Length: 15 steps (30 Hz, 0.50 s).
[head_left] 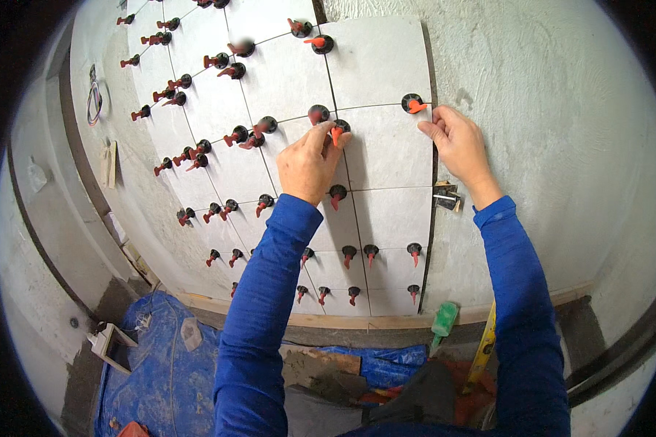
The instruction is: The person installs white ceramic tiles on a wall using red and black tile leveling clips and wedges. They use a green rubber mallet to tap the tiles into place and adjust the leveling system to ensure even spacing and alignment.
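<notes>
Clip with an orange handle [337, 135] sits on a seam near a tile corner, and my left hand [306, 164] is on it, thumb and fingertips closed about the handle. My right hand [459, 142] is at the outer edge of a pale grey tile [390, 149], just beside a second clip [414, 105]; its thumb and forefinger are near each other, but through this view I cannot tell whether they pinch the edge or anything small.

From my end, I judge the clips to be light, stiff plastic, easy to work with a few fingers but perhaps slick under dust; I would grip the handle across its flat faces, not at its tip. The tile I expect to be heavy, rigid and brittle at the corners, so I would steady it along its edge with a spread hand.

As for writing, I find no brand or label that I can read on the clips or the tile. A yellow bar [481, 353] below carries a dark mark, too small for me to make out.
</notes>
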Tool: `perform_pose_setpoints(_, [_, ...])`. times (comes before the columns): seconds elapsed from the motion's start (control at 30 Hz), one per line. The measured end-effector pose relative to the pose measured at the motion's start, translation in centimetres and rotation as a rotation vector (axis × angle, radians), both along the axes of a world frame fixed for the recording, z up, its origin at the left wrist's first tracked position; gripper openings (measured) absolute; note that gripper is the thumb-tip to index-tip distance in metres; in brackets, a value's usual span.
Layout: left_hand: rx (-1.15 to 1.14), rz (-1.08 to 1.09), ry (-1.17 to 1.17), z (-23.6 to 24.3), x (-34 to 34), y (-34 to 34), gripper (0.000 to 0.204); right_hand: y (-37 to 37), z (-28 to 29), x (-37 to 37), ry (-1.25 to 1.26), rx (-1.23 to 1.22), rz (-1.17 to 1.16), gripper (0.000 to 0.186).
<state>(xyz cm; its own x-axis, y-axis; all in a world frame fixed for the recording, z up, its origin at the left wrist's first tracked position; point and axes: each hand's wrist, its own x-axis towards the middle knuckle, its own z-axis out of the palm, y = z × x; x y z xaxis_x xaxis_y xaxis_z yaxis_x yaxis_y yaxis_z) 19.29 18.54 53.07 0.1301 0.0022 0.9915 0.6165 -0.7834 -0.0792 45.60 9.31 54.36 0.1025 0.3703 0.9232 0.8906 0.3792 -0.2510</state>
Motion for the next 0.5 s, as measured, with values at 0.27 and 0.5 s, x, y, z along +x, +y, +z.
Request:
perform_pose_setpoints(0.27, [0.064,0.074,-0.1,-0.8,1.2,-0.4,0.032,0.1,-0.1,0.1,-0.005,0.026,0.018,0.032])
perform_pose_setpoints(0.5, [-0.087,0.135,-0.308,-1.3,2.9,-1.5,0.038,0.1,0.0,0.0,-0.012,0.016,0.013,0.032])
